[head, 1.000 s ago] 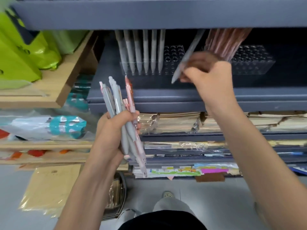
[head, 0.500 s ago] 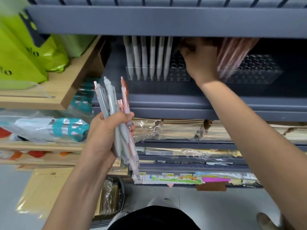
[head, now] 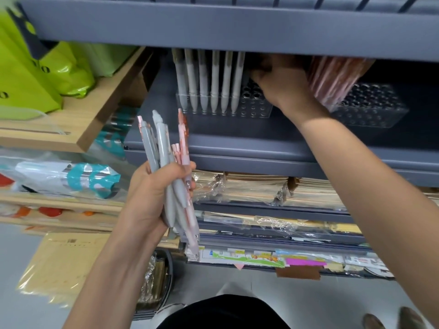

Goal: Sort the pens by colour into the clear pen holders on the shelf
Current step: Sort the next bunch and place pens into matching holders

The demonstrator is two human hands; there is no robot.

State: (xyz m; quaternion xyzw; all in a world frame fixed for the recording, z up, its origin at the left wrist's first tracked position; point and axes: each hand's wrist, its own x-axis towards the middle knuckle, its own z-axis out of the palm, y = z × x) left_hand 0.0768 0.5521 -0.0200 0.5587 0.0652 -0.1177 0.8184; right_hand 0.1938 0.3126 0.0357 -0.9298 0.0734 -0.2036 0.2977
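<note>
Pens [head: 164, 143] stand upright, clutched in the left hand [head: 149, 198], below and left of the clear holder [head: 259, 110]. The right hand [head: 282, 89] is nearer the holder, and its fingers are hidden, so its grip cannot be told.

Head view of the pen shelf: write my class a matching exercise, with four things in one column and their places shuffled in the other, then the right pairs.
Things
1. row of grey pens
2. cluster of pink pens
3. mixed pen bundle
4. green bags

Places
A. gripped in the left hand
B. in the right clear holder
C. in the left clear holder
D. on the wooden shelf

Pairs: 1-C, 2-B, 3-A, 4-D
</note>
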